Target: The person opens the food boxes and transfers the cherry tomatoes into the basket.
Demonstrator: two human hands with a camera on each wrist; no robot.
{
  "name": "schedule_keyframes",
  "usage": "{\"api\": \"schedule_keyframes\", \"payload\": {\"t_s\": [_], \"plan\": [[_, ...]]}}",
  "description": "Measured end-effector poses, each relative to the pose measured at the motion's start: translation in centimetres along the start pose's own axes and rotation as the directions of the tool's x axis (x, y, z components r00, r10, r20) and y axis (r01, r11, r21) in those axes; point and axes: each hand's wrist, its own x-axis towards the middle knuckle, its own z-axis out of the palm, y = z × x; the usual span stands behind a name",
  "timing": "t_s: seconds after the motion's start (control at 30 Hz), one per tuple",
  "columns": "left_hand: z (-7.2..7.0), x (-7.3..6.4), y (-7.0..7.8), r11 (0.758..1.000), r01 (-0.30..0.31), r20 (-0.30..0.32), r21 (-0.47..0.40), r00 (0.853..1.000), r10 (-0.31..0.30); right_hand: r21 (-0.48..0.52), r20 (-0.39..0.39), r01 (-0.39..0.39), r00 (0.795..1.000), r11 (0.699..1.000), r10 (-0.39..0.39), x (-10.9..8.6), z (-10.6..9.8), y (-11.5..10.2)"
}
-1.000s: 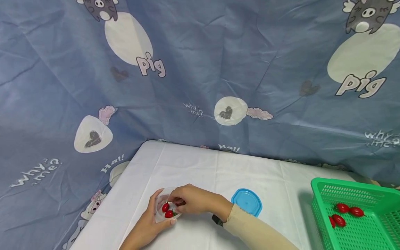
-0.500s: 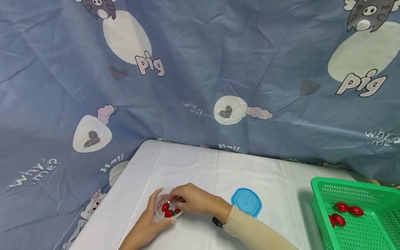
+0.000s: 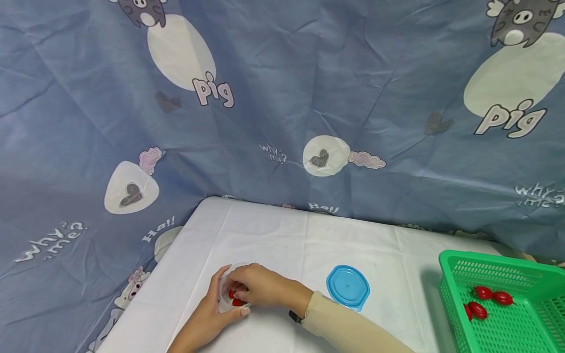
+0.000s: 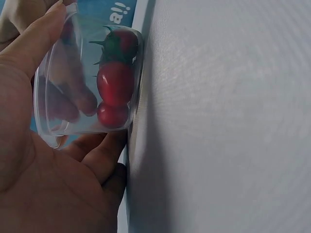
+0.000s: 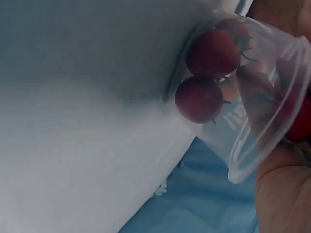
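Observation:
My left hand (image 3: pixel 205 314) grips a clear plastic tub (image 3: pixel 224 307) from its left side, thumb and fingers around the wall. Inside, several red cherry tomatoes (image 4: pixel 115 83) with green stems lie at the bottom. The right hand (image 3: pixel 267 288) reaches over the rim, its fingers down inside the tub and partly covering the tomatoes in the head view. Against its palm the right wrist view shows another cherry tomato (image 5: pixel 300 119), held outside the tub's wall.
A blue lid (image 3: pixel 348 286) lies on the white tablecloth (image 3: pixel 273 235), right of the tub. At the far right stands a green basket (image 3: pixel 453 294) with several cherry tomatoes (image 3: pixel 483 293) in it. A patterned blue curtain (image 3: pixel 273 98) hangs behind and to the left.
The right hand has moved slightly left and deeper into the tub, hiding more of the tomatoes. Its forearm now uncovers more of the lid. My left hand stays in place.

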Motion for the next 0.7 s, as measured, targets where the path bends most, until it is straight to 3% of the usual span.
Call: {"api": "schedule_keyframes", "payload": {"t_s": [0.2, 0.47, 0.7], "plan": [[0.0, 0.1, -0.1, 1.000, 0.006, -0.002, -0.010, 1.000, -0.006, -0.123, 0.059, -0.021, 0.998, 0.992, 0.029, 0.5, 0.0, -0.3], [0.2, 0.1, -0.2, 0.999, 0.028, 0.003, -0.041, 1.000, -0.028, -0.288, 0.108, -0.045, 0.991, 0.956, 0.079, 0.5, -0.2, -1.1], [0.1, 0.0, -0.1, 0.999, 0.033, -0.015, -0.015, 0.999, -0.033, -0.349, 0.126, -0.025, 0.989, 0.937, 0.073, -0.1, -1.0, -1.9]]}}
